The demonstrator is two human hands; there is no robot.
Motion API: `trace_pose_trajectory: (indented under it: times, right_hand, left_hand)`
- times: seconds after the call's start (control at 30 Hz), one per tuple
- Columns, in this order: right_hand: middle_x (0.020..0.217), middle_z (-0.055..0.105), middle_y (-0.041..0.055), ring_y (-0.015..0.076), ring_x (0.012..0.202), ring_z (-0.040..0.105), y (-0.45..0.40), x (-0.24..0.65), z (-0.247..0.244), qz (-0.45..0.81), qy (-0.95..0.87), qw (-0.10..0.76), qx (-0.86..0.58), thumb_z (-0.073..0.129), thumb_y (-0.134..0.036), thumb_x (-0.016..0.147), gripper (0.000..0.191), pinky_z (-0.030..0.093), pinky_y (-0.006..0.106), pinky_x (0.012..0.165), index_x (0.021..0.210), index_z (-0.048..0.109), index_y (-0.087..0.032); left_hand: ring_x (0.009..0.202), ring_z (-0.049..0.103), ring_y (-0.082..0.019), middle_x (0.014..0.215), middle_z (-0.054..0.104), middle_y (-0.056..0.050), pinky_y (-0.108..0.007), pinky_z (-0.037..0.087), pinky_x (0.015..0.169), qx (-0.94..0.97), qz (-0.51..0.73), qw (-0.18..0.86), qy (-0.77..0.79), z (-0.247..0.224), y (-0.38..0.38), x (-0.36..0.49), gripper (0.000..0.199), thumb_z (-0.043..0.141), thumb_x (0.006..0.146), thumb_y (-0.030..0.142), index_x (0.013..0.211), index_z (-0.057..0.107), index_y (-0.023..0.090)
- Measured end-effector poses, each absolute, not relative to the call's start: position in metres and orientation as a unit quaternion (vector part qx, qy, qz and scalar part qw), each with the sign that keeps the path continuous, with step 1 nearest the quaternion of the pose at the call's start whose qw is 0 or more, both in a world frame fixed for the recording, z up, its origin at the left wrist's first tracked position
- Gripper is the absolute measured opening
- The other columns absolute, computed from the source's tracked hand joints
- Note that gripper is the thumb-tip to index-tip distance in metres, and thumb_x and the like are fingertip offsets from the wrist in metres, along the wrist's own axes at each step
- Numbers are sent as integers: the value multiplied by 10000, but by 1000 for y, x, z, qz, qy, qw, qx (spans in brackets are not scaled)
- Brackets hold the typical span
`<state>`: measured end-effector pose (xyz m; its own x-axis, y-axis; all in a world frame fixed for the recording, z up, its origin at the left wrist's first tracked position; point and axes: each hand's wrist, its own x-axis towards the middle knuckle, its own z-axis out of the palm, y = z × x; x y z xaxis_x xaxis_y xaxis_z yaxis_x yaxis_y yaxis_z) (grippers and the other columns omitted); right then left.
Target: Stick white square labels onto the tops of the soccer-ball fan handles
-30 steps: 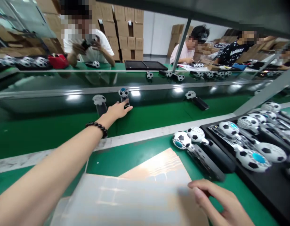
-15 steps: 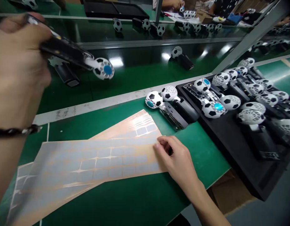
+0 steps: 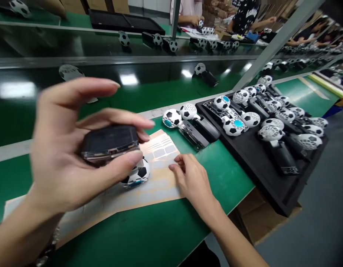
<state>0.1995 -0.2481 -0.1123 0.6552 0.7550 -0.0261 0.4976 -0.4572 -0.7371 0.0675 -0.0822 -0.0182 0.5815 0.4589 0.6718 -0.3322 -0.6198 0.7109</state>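
Observation:
My left hand (image 3: 65,148) is shut on a black handheld fan body (image 3: 110,142), gripping it between fingers and thumb above the sheets. Its football-patterned head (image 3: 138,172) points down, with a blue centre barely showing. My right hand (image 3: 192,178) rests its fingertips on a peach-backed sheet of pale grey label squares (image 3: 160,159). The sheets lie overlapping on the green bench (image 3: 149,237), partly hidden under my left hand.
Two fans (image 3: 185,126) lie on the bench by a black foam tray (image 3: 260,174) holding several more. Behind stands a green conveyor (image 3: 132,89) carrying fans, beyond a grey metal post (image 3: 271,44). Co-workers sit further off. A cardboard box (image 3: 252,215) lies below the bench edge.
My left hand has come down from the upper left over the sheets, turning the fan so its head points down. The view has tilted lower, and my right hand has shifted slightly on the sheet.

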Motion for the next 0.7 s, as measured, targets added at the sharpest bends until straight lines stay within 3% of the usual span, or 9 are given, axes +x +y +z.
trace_pose_trajectory:
  times: [0.1, 0.23, 0.33, 0.47, 0.57, 0.7]
  right_hand:
    - [885, 657, 71, 244, 799, 610, -247, 201, -108, 209, -367, 384, -821, 576, -210, 895, 97, 435, 387, 738, 799, 568, -220]
    - [874, 686, 57, 223, 814, 655, -255, 212, -102, 289, -359, 438, -772, 573, -295, 915, 138, 497, 382, 771, 795, 558, -228]
    - [919, 731, 76, 203, 832, 712, -262, 226, -91, 372, -360, 484, -706, 619, -436, 908, 254, 567, 350, 753, 782, 557, -224]
    - [677, 681, -2, 133, 562, 654, -248, 232, -51, 429, -366, 545, -620, 709, -556, 868, 371, 546, 244, 515, 787, 562, -225]
    - [614, 661, -44, 82, 494, 611, -219, 219, -6, 470, -383, 596, -526, 802, -449, 851, 306, 516, 173, 475, 784, 617, -213]
    - [576, 646, -66, 60, 485, 600, -180, 191, 38, 506, -432, 564, -489, 872, -272, 794, 231, 504, 134, 481, 739, 658, -202]
  left_hand:
    - [723, 754, -182, 918, 769, -51, -275, 674, 615, 768, 405, 495, 33, -38, -84, 65, 481, 801, 845, 246, 1278, 600, 187]
    - [685, 724, -191, 828, 746, -50, -293, 652, 572, 737, 431, 519, 34, -51, -93, 67, 322, 812, 829, 300, 1095, 680, 173]
    - [641, 708, -187, 793, 731, -45, -288, 625, 523, 738, 449, 504, -5, -47, -90, 67, 291, 794, 843, 287, 1084, 687, 165]
    - [639, 714, -185, 812, 738, -48, -263, 600, 511, 805, 462, 370, -17, -34, -70, 54, 338, 846, 771, 256, 1058, 690, 169]
    - [644, 724, -169, 833, 751, -37, -236, 589, 531, 854, 451, 260, -5, -22, -55, 39, 341, 835, 774, 292, 1054, 665, 199]
    - [613, 716, -142, 815, 755, -27, -204, 561, 529, 881, 439, 176, 5, -9, -46, 20, 271, 748, 843, 339, 1046, 637, 198]
